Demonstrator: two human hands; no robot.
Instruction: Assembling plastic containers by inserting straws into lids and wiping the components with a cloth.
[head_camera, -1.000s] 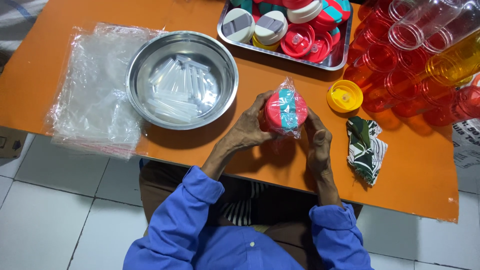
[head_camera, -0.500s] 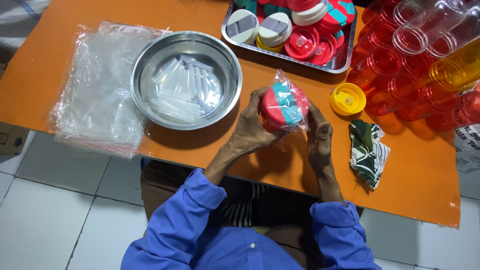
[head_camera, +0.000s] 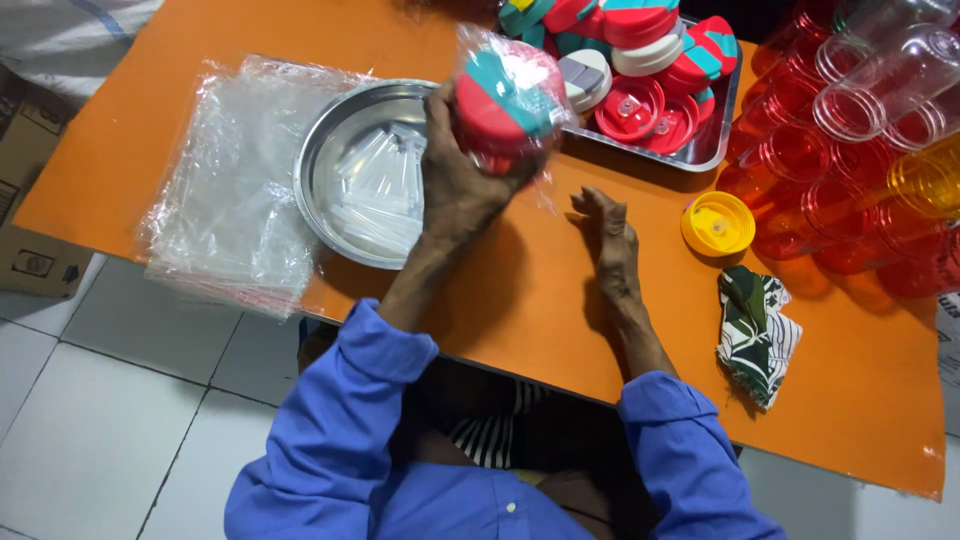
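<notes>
We are sitting at the orange worktop (head_camera: 520, 300), our blue sleeves at its near edge. Our right hand (head_camera: 612, 245) is resting on the worktop just right of the steel bowl (head_camera: 340, 150), its fingers (head_camera: 590, 205) lying loosely together, slightly curled and gripping nothing. Our left hand (head_camera: 455, 185) is raised over the bowl's right rim, and its fingers are wrapping around a red and teal lid (head_camera: 500, 95) that is already sitting inside a clear plastic bag (head_camera: 540, 170); the bag's loose end is hanging down toward the worktop.

Judging from this, one lid is bagged, while many are waiting: left of the bowl a stack of flat clear bags (head_camera: 235, 205) is lying unused, and beyond the bowl to the right a metal tray (head_camera: 700, 150) is holding a heap of unbagged red, teal and white lids. A single yellow lid (head_camera: 717, 222) and a folded green patterned cloth (head_camera: 757, 330) are lying well right of the bowl, beside rows of red and yellow clear tumblers (head_camera: 850, 170).

The bowl is holding clear, tube-like pieces we cannot identify. The tray and tumblers are running off the frame, and our left fingertips are hiding behind the bagged lid.
</notes>
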